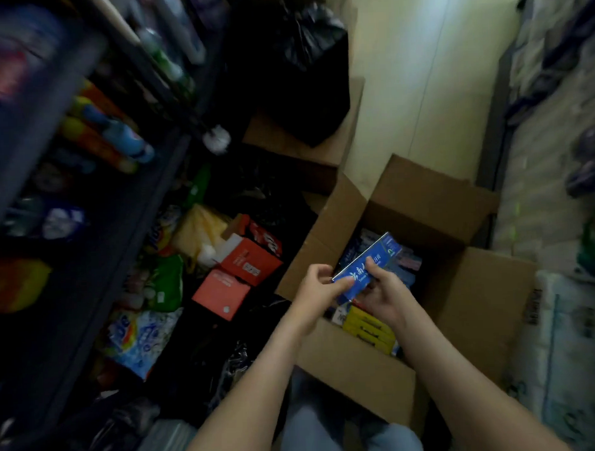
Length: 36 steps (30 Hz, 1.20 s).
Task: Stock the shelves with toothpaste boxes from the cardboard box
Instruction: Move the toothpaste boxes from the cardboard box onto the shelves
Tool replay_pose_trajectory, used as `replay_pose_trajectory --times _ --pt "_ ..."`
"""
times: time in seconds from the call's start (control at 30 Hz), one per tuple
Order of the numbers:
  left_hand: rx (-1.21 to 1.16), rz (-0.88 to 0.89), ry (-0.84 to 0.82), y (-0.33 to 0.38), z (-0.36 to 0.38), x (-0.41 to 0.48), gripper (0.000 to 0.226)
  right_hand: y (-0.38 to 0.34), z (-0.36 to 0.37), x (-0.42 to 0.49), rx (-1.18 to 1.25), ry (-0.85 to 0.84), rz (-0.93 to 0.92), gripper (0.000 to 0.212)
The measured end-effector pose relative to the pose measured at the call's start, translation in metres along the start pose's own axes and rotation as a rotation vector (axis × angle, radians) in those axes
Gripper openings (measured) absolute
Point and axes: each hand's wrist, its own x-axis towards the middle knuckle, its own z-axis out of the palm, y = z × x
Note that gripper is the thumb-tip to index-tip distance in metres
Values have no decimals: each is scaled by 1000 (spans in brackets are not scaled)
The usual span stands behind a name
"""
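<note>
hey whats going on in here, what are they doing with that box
A person holds a long blue toothpaste box in both hands above an open brown cardboard box on the floor. The left hand pinches its near end and the right hand grips its middle. Yellow boxes and more blue ones lie inside the carton. The dark shelving stands to the left; the held box has not reached it yet.

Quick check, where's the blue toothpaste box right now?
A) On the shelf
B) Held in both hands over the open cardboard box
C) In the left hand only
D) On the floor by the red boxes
B: the left hand and right hand both grip the blue toothpaste box above the open cardboard box.
</note>
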Motion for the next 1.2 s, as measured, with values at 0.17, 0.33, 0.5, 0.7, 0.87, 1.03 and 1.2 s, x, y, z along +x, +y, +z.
replay_pose_trajectory --times 0.17,0.33,0.5,0.7,0.87,1.03,1.2 --pt "-299 38 67 54 -33 -77 15 -38 62 -75 -69 -202 -99 21" --pt "-497 245 235 94 -65 -129 22 -66 120 -124 -190 -305 -193 15" --pt "-575 384 413 117 -94 -172 16 -63 169 -147 -264 -404 -213 17" --pt "-688 440 729 110 -126 -210 31 -36 213 -166 -432 -569 -177 23" --pt "-656 475 895 94 -163 -242 26 -21 249 -165 -421 -615 -241 49" --pt "-640 481 977 76 -207 -251 26 -13 292 -160 -779 -652 -391 19" --pt "-312 325 1192 75 -259 -232 50 6 350 -137 -912 -603 -544 32"
